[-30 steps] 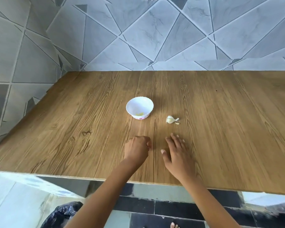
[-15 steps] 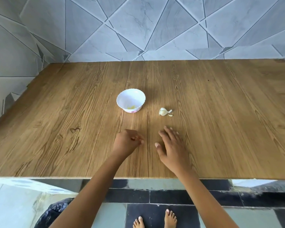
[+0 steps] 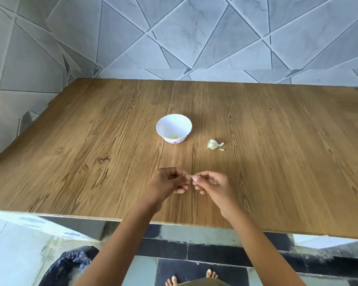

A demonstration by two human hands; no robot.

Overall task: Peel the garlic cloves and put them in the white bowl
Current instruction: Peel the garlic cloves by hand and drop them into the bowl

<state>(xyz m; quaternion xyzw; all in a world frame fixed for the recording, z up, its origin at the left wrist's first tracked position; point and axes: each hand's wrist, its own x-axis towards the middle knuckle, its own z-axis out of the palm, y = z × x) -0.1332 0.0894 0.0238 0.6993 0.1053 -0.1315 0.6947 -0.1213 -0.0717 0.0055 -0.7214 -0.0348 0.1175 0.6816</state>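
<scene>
Centre of frame: the white bowl (image 3: 167,125) stands on the wooden surface (image 3: 91,141), with pale yellow pieces (image 3: 173,137) at its bottom. A garlic piece (image 3: 213,144) with loose skin lies near it, to the right. Lower centre: the left hand (image 3: 170,182) and the right hand (image 3: 214,185) pinch a small clove (image 3: 192,177) between their fingertips.

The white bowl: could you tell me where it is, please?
In the head view, the white bowl stands on the table, just left of the loose garlic piece, beyond the left hand.

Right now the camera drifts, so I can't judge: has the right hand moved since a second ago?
Yes. The right hand, flat on the table before, shifted left to the seam and pinches a clove with the left hand.
</scene>
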